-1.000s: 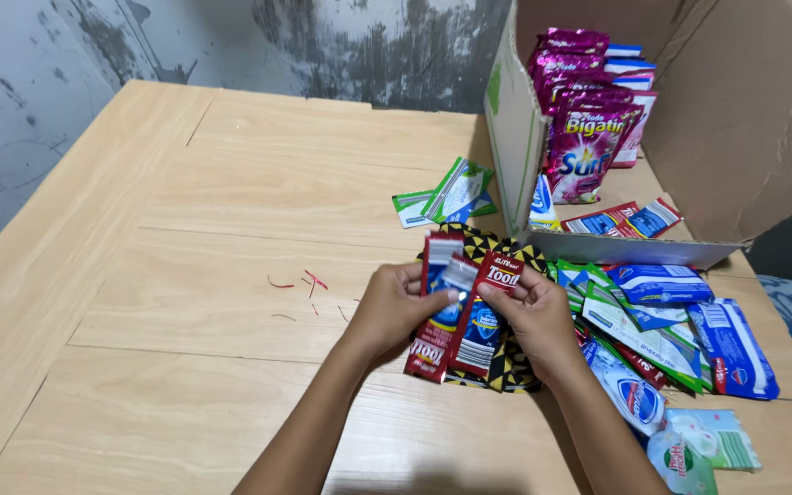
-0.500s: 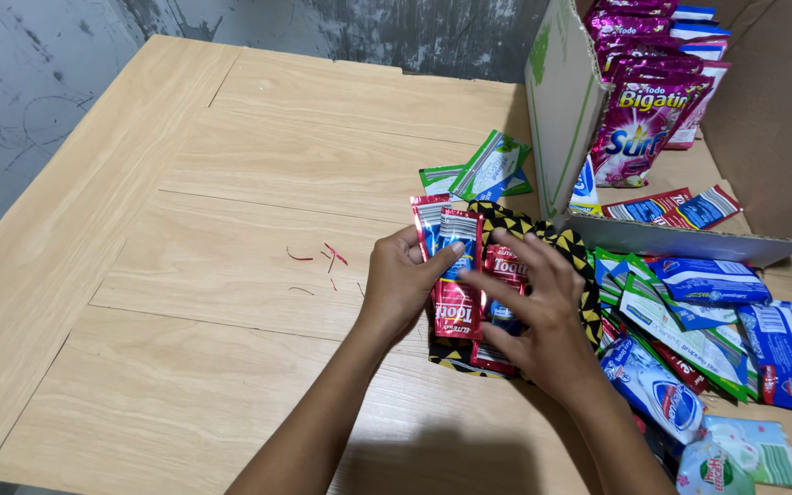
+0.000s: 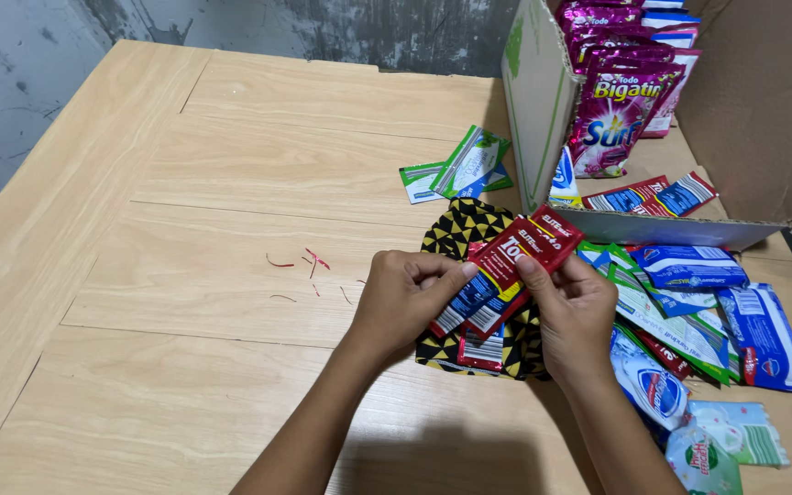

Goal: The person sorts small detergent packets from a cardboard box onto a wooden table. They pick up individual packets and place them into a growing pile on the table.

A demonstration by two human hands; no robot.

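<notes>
Centre frame: left hand point(image 3: 407, 298) and right hand point(image 3: 572, 307) pinching red sachets point(image 3: 506, 270) above a black-and-yellow patterned pouch point(image 3: 460, 229). Right: loose sachet pile point(image 3: 698, 312). Upper right: cardboard box point(image 3: 543, 101) on wooden table point(image 3: 185, 229).

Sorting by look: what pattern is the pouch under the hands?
Black with yellow triangles, on the pouch beneath both hands; head view.

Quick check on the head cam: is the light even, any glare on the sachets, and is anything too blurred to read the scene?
Head view: soft, even light; both hands sharp, holding red sachets. A dim shadow falls on the table below the forearms. Faint sheen on the blue packets, no harsh glare. The box is cut off by the right edge; slight wide-angle spread at the corners.
</notes>
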